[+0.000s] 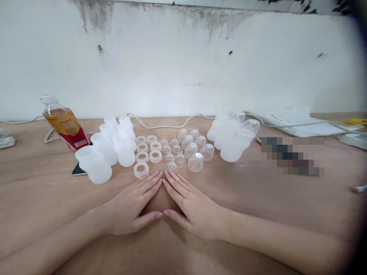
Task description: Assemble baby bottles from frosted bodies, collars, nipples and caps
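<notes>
Table [258, 198]: brown, white wall [160, 68] behind.
Left hand [130, 202], right hand [195, 206]: flat, fingers extended, empty.
Rings [141, 175]: likely light, slick; pinch rims.
Milky bottles [99, 168]: probably light; grip waists.

drink bottle [64, 124] | label [71, 131]: QR code [68, 125], barcode [80, 143] | lettering [67, 120] too small to read

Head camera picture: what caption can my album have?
Left hand and right hand rest palm-down before white bottles, rings, clear teats and domed caps.

From the head I look forward and down, near the tabletop [275, 194], facing a wall [160, 65]; the right edge is perhaps shaded.
</notes>
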Demonstrator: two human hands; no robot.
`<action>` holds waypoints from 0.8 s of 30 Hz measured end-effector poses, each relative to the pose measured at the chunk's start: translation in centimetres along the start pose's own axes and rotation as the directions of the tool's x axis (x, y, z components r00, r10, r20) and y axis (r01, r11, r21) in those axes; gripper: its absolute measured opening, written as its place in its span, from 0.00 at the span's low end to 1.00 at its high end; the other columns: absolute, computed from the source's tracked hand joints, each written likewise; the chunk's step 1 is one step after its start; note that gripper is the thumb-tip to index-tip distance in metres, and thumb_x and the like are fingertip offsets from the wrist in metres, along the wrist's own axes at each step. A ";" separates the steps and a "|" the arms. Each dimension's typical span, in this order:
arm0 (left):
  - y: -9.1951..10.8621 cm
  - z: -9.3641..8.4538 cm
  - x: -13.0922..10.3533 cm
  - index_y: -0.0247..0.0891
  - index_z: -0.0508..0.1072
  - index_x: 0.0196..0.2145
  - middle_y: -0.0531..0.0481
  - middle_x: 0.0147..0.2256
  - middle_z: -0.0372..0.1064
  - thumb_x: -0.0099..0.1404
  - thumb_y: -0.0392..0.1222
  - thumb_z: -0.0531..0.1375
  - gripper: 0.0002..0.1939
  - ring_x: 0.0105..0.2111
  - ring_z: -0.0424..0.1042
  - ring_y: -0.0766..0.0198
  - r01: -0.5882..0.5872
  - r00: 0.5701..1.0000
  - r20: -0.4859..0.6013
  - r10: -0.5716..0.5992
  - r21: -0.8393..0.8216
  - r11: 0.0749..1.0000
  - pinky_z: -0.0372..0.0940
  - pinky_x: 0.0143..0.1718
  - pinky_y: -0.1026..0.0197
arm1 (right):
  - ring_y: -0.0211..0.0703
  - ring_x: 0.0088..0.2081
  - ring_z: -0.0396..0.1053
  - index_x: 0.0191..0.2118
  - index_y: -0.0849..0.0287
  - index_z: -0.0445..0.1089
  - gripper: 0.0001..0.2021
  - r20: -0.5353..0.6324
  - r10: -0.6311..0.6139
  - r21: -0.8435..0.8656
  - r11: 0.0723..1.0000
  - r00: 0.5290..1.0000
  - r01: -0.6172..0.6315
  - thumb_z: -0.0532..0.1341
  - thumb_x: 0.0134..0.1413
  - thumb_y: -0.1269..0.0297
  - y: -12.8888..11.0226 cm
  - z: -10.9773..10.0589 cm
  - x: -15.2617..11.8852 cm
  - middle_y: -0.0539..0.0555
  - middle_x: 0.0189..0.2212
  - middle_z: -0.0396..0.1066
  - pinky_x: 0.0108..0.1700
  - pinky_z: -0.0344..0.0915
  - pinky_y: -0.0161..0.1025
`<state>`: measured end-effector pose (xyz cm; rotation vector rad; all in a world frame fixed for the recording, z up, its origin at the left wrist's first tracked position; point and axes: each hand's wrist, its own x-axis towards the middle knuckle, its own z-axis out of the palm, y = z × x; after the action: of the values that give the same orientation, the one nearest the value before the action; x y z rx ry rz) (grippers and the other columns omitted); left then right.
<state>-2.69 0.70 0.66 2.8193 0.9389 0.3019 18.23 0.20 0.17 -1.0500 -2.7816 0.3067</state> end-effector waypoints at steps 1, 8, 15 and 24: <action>0.0 0.1 0.0 0.33 0.41 0.59 0.38 0.59 0.41 0.62 0.50 0.50 0.34 0.58 0.43 0.55 0.003 1.000 0.005 -0.003 0.008 1.000 0.51 0.55 0.49 | 0.52 0.61 0.32 0.59 0.74 0.44 0.32 0.001 0.001 -0.003 1.000 1.000 -0.001 0.46 0.56 0.53 0.0 0.0 0.0 0.66 0.60 0.37 0.60 0.43 0.50; -0.3 0.2 0.0 0.33 0.40 0.59 0.38 0.60 0.39 0.62 0.51 0.49 0.34 0.59 0.41 0.56 0.023 0.999 0.041 -0.023 -0.005 1.000 0.49 0.56 0.49 | 0.52 0.61 0.33 0.59 0.74 0.44 0.32 0.012 -0.002 -0.021 1.000 1.000 0.002 0.46 0.56 0.54 0.0 0.0 0.0 0.67 0.60 0.37 0.60 0.44 0.49; -0.2 0.2 0.0 0.33 0.41 0.59 0.39 0.60 0.38 0.62 0.52 0.49 0.34 0.59 0.41 0.55 0.042 0.998 0.054 -0.041 -0.017 0.999 0.49 0.56 0.49 | 0.51 0.61 0.33 0.59 0.74 0.44 0.32 0.016 -0.007 -0.022 1.000 1.000 0.007 0.46 0.56 0.54 0.0 -0.2 0.0 0.66 0.60 0.37 0.59 0.45 0.50; -0.3 0.3 -0.1 0.33 0.42 0.59 0.38 0.59 0.42 0.61 0.51 0.51 0.35 0.58 0.44 0.53 0.020 1.000 0.020 -0.020 -0.026 0.999 0.52 0.55 0.48 | 0.53 0.61 0.37 0.58 0.75 0.46 0.31 -0.025 -0.028 -0.016 0.999 0.999 0.027 0.47 0.56 0.54 0.0 0.0 0.0 0.68 0.59 0.41 0.58 0.47 0.51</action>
<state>-2.83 0.88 0.29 2.7824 0.9514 0.2814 18.22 0.21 0.19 -1.0110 -2.7780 0.2668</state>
